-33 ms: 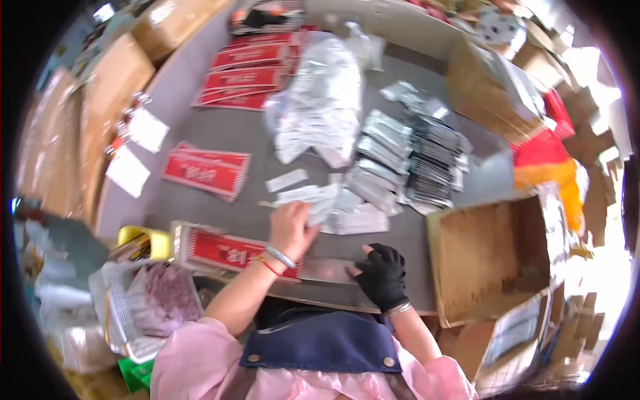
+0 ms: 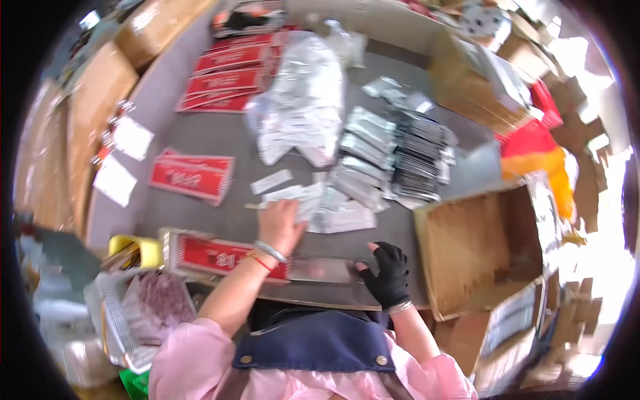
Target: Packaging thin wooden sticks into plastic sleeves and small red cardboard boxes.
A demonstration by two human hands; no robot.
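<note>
Use your left hand (image 2: 280, 228) to separate the white slips (image 2: 305, 194) by their edges; its grip can't be told. Your gloved right hand (image 2: 387, 275) is slightly open.

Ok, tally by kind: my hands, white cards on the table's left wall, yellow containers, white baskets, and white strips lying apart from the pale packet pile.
Bare left hand, gloved right hand: 2
White cards: 2
Yellow container: 1
White basket: 1
White strip: 1
Total: 7
</note>
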